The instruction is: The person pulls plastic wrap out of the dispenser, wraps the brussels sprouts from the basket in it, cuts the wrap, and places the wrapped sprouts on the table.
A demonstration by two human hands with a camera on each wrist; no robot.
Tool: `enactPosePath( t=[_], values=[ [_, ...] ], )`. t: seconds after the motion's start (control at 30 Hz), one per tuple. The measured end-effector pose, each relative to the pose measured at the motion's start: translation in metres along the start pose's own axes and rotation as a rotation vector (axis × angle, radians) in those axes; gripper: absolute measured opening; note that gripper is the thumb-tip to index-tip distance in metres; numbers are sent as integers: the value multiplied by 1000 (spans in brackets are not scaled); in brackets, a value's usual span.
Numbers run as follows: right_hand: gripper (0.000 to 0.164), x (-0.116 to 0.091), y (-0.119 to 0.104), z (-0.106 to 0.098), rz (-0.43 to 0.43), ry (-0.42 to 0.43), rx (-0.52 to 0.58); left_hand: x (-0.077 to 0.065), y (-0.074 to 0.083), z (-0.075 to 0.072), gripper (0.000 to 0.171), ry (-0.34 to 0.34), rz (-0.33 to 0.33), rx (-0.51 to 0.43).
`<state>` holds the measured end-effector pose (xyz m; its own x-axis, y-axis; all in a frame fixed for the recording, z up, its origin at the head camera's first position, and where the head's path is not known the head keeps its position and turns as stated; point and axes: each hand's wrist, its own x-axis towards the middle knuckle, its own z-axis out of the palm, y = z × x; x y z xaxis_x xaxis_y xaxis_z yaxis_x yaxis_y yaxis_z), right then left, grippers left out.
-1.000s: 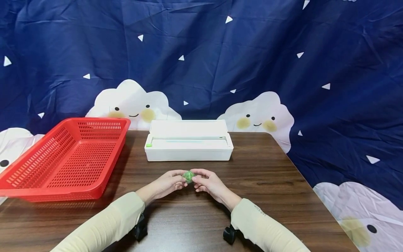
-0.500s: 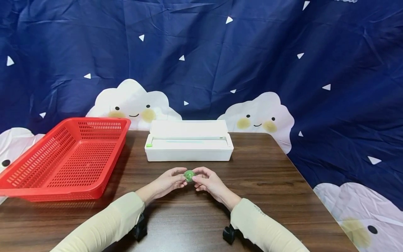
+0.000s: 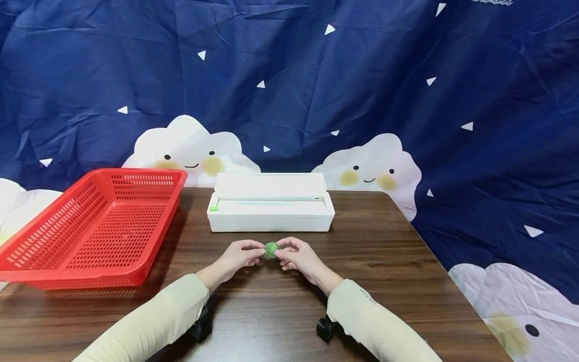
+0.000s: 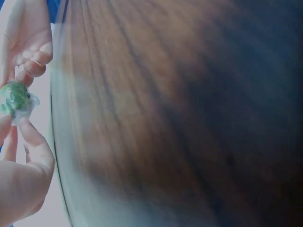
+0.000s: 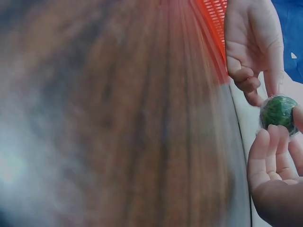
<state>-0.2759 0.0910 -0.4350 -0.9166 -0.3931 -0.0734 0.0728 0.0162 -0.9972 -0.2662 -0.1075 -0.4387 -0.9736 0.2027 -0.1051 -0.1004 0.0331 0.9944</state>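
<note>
In the head view a small round green thing wrapped in clear plastic film is held between both hands, in front of the white box. My left hand pinches it at its left side between thumb and finger. From the right, my right hand grips it with thumb and fingertips. Close up in the left wrist view, the film-wrapped green ball has loose crinkled film sticking out at one side. The right wrist view shows the green ball shiny under its film, with right fingers touching its lower side.
A red perforated plastic basket stands at the left of the dark wooden table. Behind the hands is a long white box with its lid raised. A blue curtain with clouds hangs behind the table.
My left hand has shifted slightly up and left, and its fingers now reach the ball's left edge with just the tips. The right hand and the ball have risen a little.
</note>
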Motion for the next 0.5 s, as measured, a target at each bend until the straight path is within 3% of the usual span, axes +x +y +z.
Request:
enactPosePath(
  t=[0.2,0.5],
  values=[
    [29,6,0,-2,62,-6,-19,2,2,1,21,54,-53,3],
    [28,9,-1,-6,123,-32,-33,1,3,0,19,30,-86,26]
  ],
)
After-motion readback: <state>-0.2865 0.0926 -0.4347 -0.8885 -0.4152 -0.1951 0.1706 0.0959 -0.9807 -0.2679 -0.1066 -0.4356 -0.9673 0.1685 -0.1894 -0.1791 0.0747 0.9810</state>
